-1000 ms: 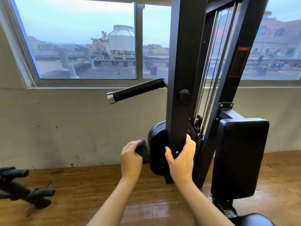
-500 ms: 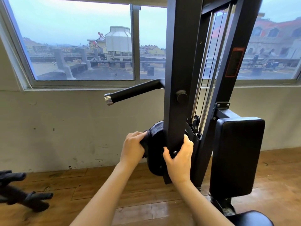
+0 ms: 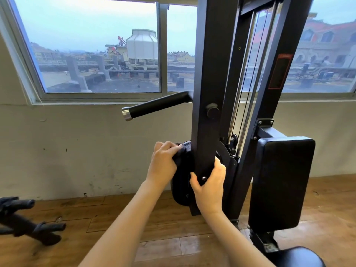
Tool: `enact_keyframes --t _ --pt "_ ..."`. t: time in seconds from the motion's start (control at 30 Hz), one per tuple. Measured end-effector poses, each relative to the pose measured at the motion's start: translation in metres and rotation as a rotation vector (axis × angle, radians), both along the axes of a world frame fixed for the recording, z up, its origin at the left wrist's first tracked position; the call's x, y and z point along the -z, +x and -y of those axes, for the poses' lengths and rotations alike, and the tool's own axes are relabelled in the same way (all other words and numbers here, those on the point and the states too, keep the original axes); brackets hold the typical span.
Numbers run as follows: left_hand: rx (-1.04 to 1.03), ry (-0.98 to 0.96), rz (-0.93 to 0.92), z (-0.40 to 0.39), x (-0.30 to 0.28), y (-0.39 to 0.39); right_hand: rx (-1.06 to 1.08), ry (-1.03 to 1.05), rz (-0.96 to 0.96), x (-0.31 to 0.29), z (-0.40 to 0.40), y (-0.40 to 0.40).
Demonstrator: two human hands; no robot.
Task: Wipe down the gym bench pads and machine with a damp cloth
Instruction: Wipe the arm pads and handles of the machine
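The left hand (image 3: 163,164) grips a dark cloth (image 3: 178,158) bunched against the round black disc (image 3: 183,182) of the machine. The right hand (image 3: 209,186) wraps the lower end of the upright bar (image 3: 207,105), which hides part of the disc. A padded rest (image 3: 279,182) stands to the right. A handle (image 3: 156,106) projects leftward. Wood flooring (image 3: 115,218) meets a marked wall (image 3: 77,151) below a window (image 3: 100,45).

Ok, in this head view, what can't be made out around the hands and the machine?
- Dark cloth: mostly hidden inside the left hand; dampness unreadable.
- Round black disc: its middle is covered by the black upright bar and the right hand.
- Red-edged label: text too blurred.
- Black seat pad: cut off by the bottom edge.
- Black floor stand: cut off by the left edge.
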State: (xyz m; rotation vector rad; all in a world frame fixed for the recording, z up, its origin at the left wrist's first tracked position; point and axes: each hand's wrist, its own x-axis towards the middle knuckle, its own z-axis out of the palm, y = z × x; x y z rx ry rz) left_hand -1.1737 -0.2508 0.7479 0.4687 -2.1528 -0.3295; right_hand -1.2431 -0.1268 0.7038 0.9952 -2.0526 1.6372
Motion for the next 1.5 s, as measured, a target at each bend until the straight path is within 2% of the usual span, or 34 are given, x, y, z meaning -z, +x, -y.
enact_keyframes --t 0.2,0.3,0.43,0.5,0.53,0.63,0.7,0.77,0.87,0.93,1.03,1.1,1.17,1.27,1.4,1.5 --pt "-0.144 0.432 0.001 -0.017 0.046 0.016 -0.001 -0.037 -0.016 -0.001 0.001 0.002" --pt "-0.199 0.522 0.033 -0.030 0.040 0.018 -0.013 -0.033 0.014 -0.002 0.001 0.003" --pt "-0.125 0.768 0.266 -0.027 0.023 0.035 -0.066 -0.073 0.021 -0.001 -0.004 0.004" --pt "-0.078 0.852 0.245 -0.030 0.013 0.043 -0.150 -0.124 0.095 -0.003 -0.007 0.004" --pt "-0.050 0.857 0.159 -0.037 0.006 0.044 -0.212 -0.148 0.162 -0.005 -0.009 0.003" --pt "0.028 0.759 -0.149 -0.072 -0.025 0.035 -0.410 -0.214 0.379 -0.014 -0.017 -0.001" --pt "0.025 0.617 -0.225 -0.089 -0.038 0.023 -0.545 -0.274 0.560 -0.022 -0.024 -0.010" --pt "-0.073 0.468 -0.322 -0.099 -0.038 0.013 -0.643 -0.305 0.719 -0.030 -0.034 -0.022" --pt "-0.127 0.172 -0.553 -0.122 -0.025 0.001 -0.782 -0.325 0.713 -0.044 -0.051 -0.037" --pt "-0.077 0.033 -0.561 -0.141 -0.016 -0.017 -0.940 -0.322 0.684 -0.049 -0.060 -0.042" --pt "-0.076 0.101 -0.448 -0.155 -0.010 -0.052 -1.106 -0.314 0.788 -0.054 -0.073 -0.062" --pt "-0.115 0.169 -0.376 -0.154 -0.010 -0.066 -1.092 -0.233 0.788 -0.054 -0.080 -0.081" --pt "-0.154 0.093 -0.325 -0.153 -0.011 -0.071 -0.995 -0.177 0.746 -0.050 -0.081 -0.103" --pt "-0.311 -0.043 -0.418 -0.151 -0.009 -0.071 -0.801 -0.218 0.751 -0.046 -0.072 -0.131" --pt "-0.494 0.160 -0.459 -0.134 -0.002 -0.081 -0.644 -0.249 0.732 -0.047 -0.056 -0.151" --pt "-0.572 0.171 -0.370 -0.121 0.009 -0.092 -0.645 -0.205 0.645 -0.049 -0.045 -0.154"
